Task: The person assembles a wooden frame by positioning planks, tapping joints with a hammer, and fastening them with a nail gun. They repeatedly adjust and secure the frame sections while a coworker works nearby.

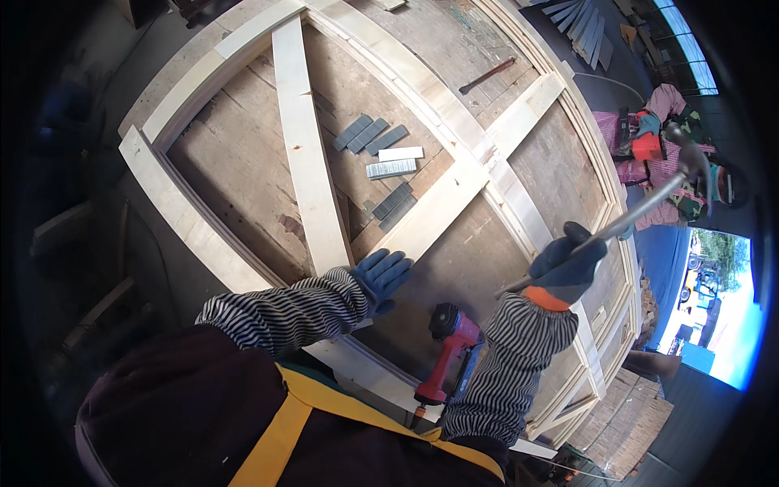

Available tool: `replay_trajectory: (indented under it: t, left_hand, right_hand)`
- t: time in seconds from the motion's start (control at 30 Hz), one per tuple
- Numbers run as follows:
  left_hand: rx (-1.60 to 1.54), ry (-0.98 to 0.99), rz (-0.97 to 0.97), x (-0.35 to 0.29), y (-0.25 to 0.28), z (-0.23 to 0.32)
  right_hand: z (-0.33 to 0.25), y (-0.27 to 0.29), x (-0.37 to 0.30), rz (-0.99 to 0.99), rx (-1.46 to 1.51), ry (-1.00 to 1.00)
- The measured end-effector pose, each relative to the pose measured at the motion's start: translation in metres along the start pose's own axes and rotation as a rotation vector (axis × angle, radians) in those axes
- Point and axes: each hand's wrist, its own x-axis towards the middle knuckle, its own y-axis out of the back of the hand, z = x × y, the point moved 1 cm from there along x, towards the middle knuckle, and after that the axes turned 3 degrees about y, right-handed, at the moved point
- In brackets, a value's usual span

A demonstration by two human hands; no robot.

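Note:
My left hand (382, 278) is in a blue glove, fingers stretched out over the end of a pale wooden board (442, 207) in a large slatted wooden frame. Gripped in my raised right hand (566, 266), gloved in blue with an orange cuff, is a hammer (645, 204). Its metal handle slants up to the right, with the head high and apart from the frame. A red and black nail or staple gun (451, 349) lies between my forearms. Grey staple strips (371, 135) and a paler strip bundle (391, 169) rest beyond my left hand.
A diagonal slat (304, 146) crosses the frame's left bay. Toward the far side lies a thin dark bar (487, 75). Another person (661, 170) in pink checked clothing is at the right, beyond the frame. Wood strips (580, 28) are piled at the far right.

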Motion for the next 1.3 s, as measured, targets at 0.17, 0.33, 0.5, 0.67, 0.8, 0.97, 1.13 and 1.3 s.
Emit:
replay_trajectory:
  t: [0.17,0.33,0.5,0.67,0.8,0.97,1.13,1.3]
  left_hand:
    - [-0.058,0.011,0.028,-0.001,0.004,-0.002]
    - [-0.086,-0.031,0.038,0.006,0.002,-0.004]
    - [-0.091,0.002,0.092,0.004,-0.001,-0.012]
    - [-0.148,-0.025,0.095,0.002,-0.001,-0.003]
    - [-0.114,-0.013,0.045,0.004,0.0,-0.003]
    - [-0.123,-0.01,0.118,0.001,-0.007,-0.002]
    - [-0.155,-0.003,0.081,-0.003,0.0,-0.005]
    - [-0.164,0.006,0.106,-0.003,-0.01,-0.006]
  right_hand:
    - [-0.017,0.061,0.095,-1.071,0.687,0.319]
    - [0.199,0.01,-0.05,-0.144,-0.364,-0.872]
    - [0.042,-0.021,-0.019,-0.137,-0.368,-0.327]
    - [-0.056,0.062,0.099,-1.088,0.568,0.317]
    - [0.132,0.016,0.014,-0.021,-0.163,-0.191]
    - [0.134,-0.007,-0.01,-0.173,-0.271,-0.816]
    - [-0.009,0.022,0.054,-0.515,0.308,0.122]
    - [0.085,0.029,0.036,-0.338,0.092,0.012]
